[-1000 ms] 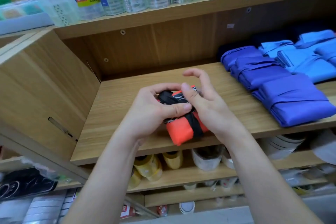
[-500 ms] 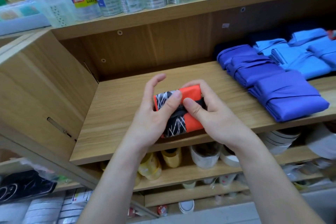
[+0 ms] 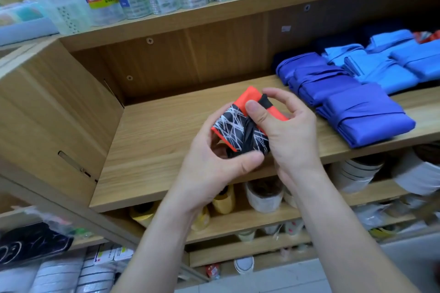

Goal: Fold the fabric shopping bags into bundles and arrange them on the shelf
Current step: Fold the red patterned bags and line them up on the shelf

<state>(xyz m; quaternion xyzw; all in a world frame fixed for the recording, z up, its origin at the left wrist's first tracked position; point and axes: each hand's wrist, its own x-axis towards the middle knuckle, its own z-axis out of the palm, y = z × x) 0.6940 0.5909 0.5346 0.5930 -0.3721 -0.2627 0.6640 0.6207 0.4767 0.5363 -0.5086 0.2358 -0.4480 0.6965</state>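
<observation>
Bundle (image 3: pixel 240 126) turned since half second ago, orange end now tilted toward back. Wooden shelf (image 3: pixel 154 145) carries blue folded bags (image 3: pixel 357 112) at right. Bundle held above shelf front: left hand (image 3: pixel 214 169) grips it from beneath, right hand (image 3: pixel 292 135) pinches top, thumb pressing fabric.

Wooden shelf (image 3: pixel 154 150) bears folded blue bundles (image 3: pixel 364 114).

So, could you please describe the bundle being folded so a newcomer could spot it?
Over the middle wooden shelf, left of the blue bundles, the left hand and right hand hold one folded bag. It alone is orange with a black, white-streaked print.
</observation>
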